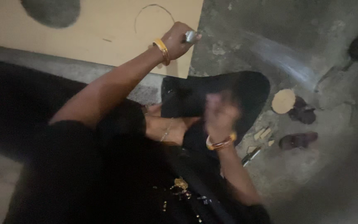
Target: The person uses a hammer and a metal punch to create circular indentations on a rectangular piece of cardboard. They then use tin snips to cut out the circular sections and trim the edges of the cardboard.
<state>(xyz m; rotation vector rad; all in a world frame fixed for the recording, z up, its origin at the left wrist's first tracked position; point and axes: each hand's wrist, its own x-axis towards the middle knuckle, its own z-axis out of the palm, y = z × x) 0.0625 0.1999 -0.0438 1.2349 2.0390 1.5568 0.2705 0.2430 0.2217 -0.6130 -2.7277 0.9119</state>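
While our left hand [178, 39] is gripping a small metal tool [190, 36] over the board [92, 29] at twelve o'clock, our blurred right hand [220, 114], fingers unreadable, is risking a slip.

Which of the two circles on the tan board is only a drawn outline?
The circle outline beside the left hand, an unfilled line; the other circle, farther left on the tan board, is dark all through.

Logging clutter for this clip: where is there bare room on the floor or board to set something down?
Bare concrete floor lies open right of the tan board, above the round wooden disc. The board is bare between its dark hole and the left hand. It is crowded by the right hand: wood scraps, a sandal, a pen-like tool.
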